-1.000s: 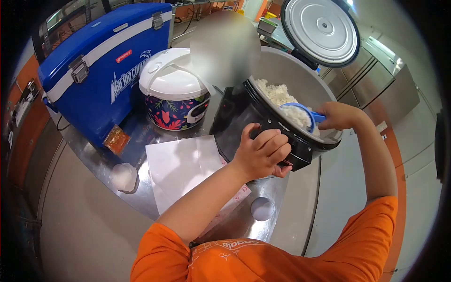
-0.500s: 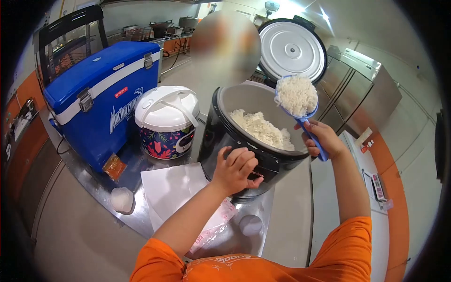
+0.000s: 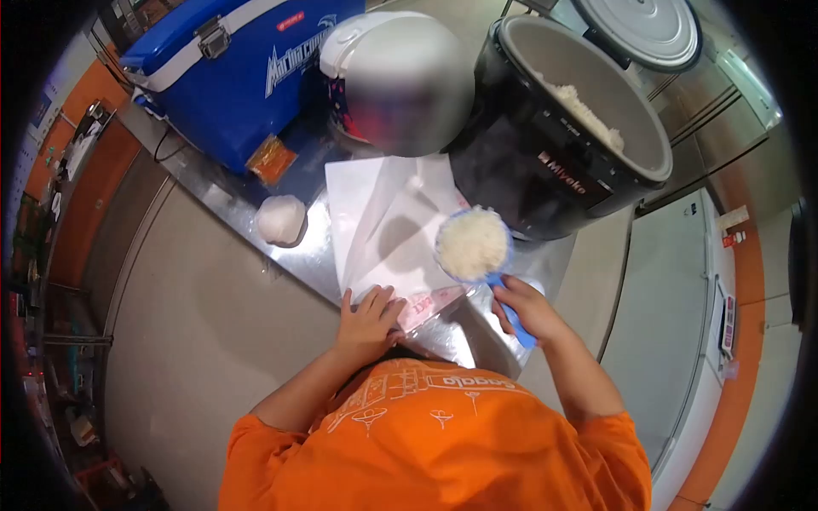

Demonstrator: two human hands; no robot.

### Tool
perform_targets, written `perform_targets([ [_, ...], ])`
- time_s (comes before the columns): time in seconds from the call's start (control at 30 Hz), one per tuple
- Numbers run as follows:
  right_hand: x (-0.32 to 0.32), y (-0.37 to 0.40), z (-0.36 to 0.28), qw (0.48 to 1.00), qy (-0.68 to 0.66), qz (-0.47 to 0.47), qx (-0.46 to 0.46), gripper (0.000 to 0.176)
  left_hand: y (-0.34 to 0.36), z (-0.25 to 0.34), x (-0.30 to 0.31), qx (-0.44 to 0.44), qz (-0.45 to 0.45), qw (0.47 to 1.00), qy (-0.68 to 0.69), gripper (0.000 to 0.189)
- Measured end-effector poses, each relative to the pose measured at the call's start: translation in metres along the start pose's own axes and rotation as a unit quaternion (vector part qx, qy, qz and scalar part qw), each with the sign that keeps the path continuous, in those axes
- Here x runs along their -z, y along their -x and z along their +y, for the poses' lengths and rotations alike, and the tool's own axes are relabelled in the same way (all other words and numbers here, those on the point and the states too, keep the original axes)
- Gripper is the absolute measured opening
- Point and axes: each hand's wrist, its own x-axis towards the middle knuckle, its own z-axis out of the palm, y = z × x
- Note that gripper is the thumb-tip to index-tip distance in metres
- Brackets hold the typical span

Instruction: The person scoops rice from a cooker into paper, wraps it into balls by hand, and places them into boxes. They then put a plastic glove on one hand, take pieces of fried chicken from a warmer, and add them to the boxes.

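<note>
My right hand [image 3: 524,308] is wrapped round the handle of a blue scoop [image 3: 515,328]. White rice [image 3: 474,244] is heaped in the scoop, over the right side of some white paper sheets [image 3: 362,204]. At the near edge of the sheets my left hand [image 3: 371,318] lies with its fingers spread, beside a strip of plastic with pink print [image 3: 426,307]. Behind the scoop stands a large black rice cooker [image 3: 528,162] with its lid [image 3: 643,25] up and rice [image 3: 584,111] inside.
A blue cooler box [image 3: 221,94] stands at the back left of the metal table [image 3: 311,260]. Next to it is a smaller cooker [image 3: 341,98], partly blurred. An orange-brown packet [image 3: 271,160] and a round whitish bundle [image 3: 280,219] lie near the left edge.
The view has tilted down. My right hand has brought the loaded scoop from above the cooker to over the paper. My left hand has left the cooker's front for the paper's near edge.
</note>
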Motion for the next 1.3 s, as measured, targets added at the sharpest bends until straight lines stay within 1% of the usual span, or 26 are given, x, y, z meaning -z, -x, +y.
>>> perform_targets([
  [0.07,-0.014,-0.042,0.014,0.999,0.041,0.028,0.004,0.025,0.009,-0.014,0.006,-0.01,-0.026,0.999,-0.028,0.062],
  [0.17,-0.029,-0.089,0.024,0.994,0.077,0.071,0.024,0.022,0.001,-0.024,0.017,0.095,-0.058,0.989,0.097,0.068],
  [0.2,-0.033,-0.098,0.026,0.992,0.084,0.082,0.032,0.021,-0.003,-0.027,0.025,0.106,-0.073,0.989,0.076,0.074],
  [0.3,-0.052,-0.106,0.02,0.991,0.1,0.082,0.036,0.02,-0.009,-0.052,0.01,0.154,-0.04,0.979,0.126,0.077],
  [0.33,-0.054,-0.109,0.021,0.99,0.109,0.079,0.03,0.021,-0.013,-0.059,0.013,0.152,-0.076,0.979,0.11,0.079],
  [0.4,-0.054,-0.114,0.026,0.989,0.128,0.074,0.019,0.025,-0.021,-0.067,0.016,0.194,-0.067,0.963,0.175,0.077],
  [0.43,-0.055,-0.115,0.029,0.966,0.215,0.124,0.068,0.028,-0.025,-0.07,0.017,0.214,-0.064,0.952,0.207,0.076],
  [0.47,-0.057,-0.116,0.033,0.931,0.3,0.172,0.115,0.031,-0.027,-0.077,0.012,0.211,-0.018,0.948,0.237,0.074],
  [0.5,-0.058,-0.115,0.037,0.884,0.382,0.217,0.159,0.036,-0.028,-0.084,0.001,0.207,0.028,0.941,0.268,0.071],
  [0.53,-0.059,-0.113,0.039,0.792,0.494,0.261,0.247,0.046,-0.028,-0.088,-0.006,0.204,0.072,0.93,0.298,0.069],
  [0.63,-0.086,-0.094,0.019,0.696,0.656,0.239,0.168,0.056,-0.037,-0.096,0.003,0.197,0.128,0.959,0.16,0.063],
  [0.67,-0.091,-0.095,0.026,0.676,0.685,0.219,0.16,0.062,-0.04,-0.092,0.015,0.214,0.138,0.958,0.129,0.049],
  [0.7,-0.095,-0.096,0.031,0.674,0.684,0.225,0.165,0.062,-0.04,-0.094,0.013,0.158,0.163,0.971,0.073,0.044],
  [0.77,-0.103,-0.099,0.035,0.67,0.681,0.235,0.177,0.062,-0.038,-0.098,0.01,0.044,0.212,0.976,-0.039,0.034],
  [0.8,-0.106,-0.099,0.033,0.681,0.67,0.238,0.177,0.062,-0.037,-0.093,0.007,-0.022,0.239,0.97,-0.034,0.021],
  [0.9,-0.111,-0.1,0.026,0.686,0.675,0.219,0.161,0.062,-0.025,-0.071,0.017,-0.115,0.183,0.976,0.021,0.022],
  [1.0,-0.121,-0.103,0.014,0.691,0.68,0.204,0.137,0.061,-0.026,-0.067,0.002,-0.137,0.115,0.983,0.033,0.025],
  [1.1,-0.13,-0.11,0.013,0.695,0.68,0.2,0.12,0.066,-0.019,-0.067,-0.015,-0.143,0.053,0.988,-0.01,0.026],
  [1.2,-0.137,-0.115,0.026,0.71,0.657,0.218,0.132,0.083,-0.019,-0.071,-0.014,-0.134,0.007,0.991,0.0,0.025],
  [1.3,-0.139,-0.114,0.044,0.733,0.626,0.223,0.146,0.088,-0.021,-0.072,-0.014,-0.141,0.032,0.989,0.003,0.027],
])
